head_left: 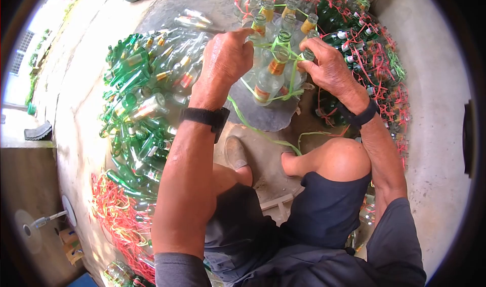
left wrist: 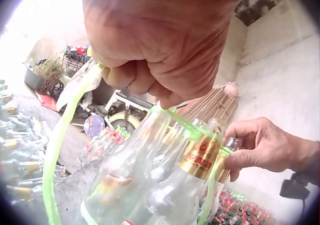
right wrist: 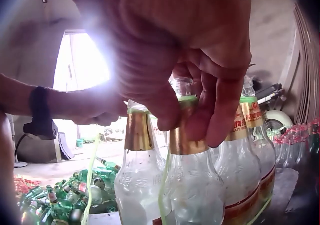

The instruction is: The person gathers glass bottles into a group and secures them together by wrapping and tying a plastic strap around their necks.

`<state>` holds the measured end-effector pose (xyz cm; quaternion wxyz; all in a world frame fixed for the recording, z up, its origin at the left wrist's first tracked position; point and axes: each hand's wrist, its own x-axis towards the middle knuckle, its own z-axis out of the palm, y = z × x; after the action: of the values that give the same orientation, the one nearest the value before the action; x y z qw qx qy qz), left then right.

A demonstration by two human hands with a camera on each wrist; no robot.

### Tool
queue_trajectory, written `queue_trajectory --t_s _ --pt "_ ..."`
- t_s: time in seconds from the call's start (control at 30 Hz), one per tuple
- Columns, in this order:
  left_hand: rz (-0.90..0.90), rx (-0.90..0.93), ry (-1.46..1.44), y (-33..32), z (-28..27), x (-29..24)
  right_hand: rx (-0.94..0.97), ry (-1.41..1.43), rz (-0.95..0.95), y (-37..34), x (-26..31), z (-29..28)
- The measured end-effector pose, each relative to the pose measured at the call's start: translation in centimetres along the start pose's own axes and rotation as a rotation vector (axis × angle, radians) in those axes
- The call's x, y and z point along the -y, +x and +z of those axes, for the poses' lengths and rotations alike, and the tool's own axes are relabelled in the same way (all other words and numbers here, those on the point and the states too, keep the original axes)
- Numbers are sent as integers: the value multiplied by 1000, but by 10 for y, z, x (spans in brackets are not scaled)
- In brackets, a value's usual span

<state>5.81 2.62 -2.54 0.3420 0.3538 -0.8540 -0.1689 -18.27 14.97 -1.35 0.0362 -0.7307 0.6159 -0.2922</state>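
Note:
Several clear glass bottles [head_left: 267,87] with gold neck labels stand upright in a cluster on a round grey slab [head_left: 260,116]. Light green plastic strip [left wrist: 61,140] runs round their necks and bodies, and a long tail of it hangs down toward the floor. My left hand [head_left: 225,56], at the left side of the cluster, grips this strip in curled fingers; the strip comes out of both sides of the fist in the left wrist view. On the right side, my right hand [head_left: 331,66] holds a gold-labelled bottle [right wrist: 194,185] by its neck, thumb and fingers around the label.
Loose green bottles [head_left: 134,66] and clear ones lie heaped at left, above a pile of red strips [head_left: 119,211]. Bottles tied with red strip [head_left: 377,59] stand at right, by a wall [head_left: 430,109]. A fan [head_left: 48,218] is at lower left.

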Motion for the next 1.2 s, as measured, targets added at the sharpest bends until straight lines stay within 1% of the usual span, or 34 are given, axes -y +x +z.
queue_trajectory --t_s 0.03,0.17,0.23,0.27,0.33,0.4,0.47,0.5,0.53,0.63,0.73,0.77,0.83,0.87,0.93,0.97,1.03,1.07,1.13,1.17,1.2 --pt "-1 5 5 -1 -1 -1 -5 11 -63 0 -4 -1" --pt "1 38 4 -5 -5 -12 51 29 -93 3 -16 -8" --pt "13 53 0 -8 -6 -16 82 18 -154 5 -21 -13" --pt "25 67 -6 -9 -6 -18 81 20 -152 7 -25 -15" --pt "1 103 4 -12 -7 -27 137 0 -211 11 -28 -22" --pt "-20 140 13 -17 -6 -36 170 -2 -195 16 -33 -29" --pt "-12 138 -8 -21 -4 -42 225 -19 -343 26 -48 -31" --pt "-8 160 7 -22 -3 -48 274 -22 -334 31 -46 -35" --pt "-5 164 8 -23 -2 -53 272 -21 -331 35 -47 -37" --pt "3 176 36 -25 2 -63 337 -56 -419 51 -54 -36" --pt "3 187 31 -24 1 -66 343 -114 -389 54 -56 -31" --pt "6 189 33 -24 0 -66 339 -114 -388 53 -55 -30" --pt "25 192 67 -24 -2 -68 257 -139 -389 45 -49 -29" --pt "27 198 65 -24 -2 -68 257 -138 -383 40 -48 -27" --pt "34 211 64 -23 -4 -68 68 -151 -384 34 -43 -23" --pt "35 212 65 -24 -5 -68 66 -150 -383 31 -40 -23" --pt "51 207 87 -24 -6 -69 -92 -232 -352 23 -24 -26" --pt "53 210 87 -24 -6 -69 -94 -231 -348 18 -15 -28" --pt "40 238 102 -23 -8 -70 -27 -228 -391 7 6 -28" --pt "46 244 104 -23 -9 -70 -26 -131 -264 3 15 -23" --pt "34 254 101 -23 -11 -70 -31 -130 -258 1 12 -15"
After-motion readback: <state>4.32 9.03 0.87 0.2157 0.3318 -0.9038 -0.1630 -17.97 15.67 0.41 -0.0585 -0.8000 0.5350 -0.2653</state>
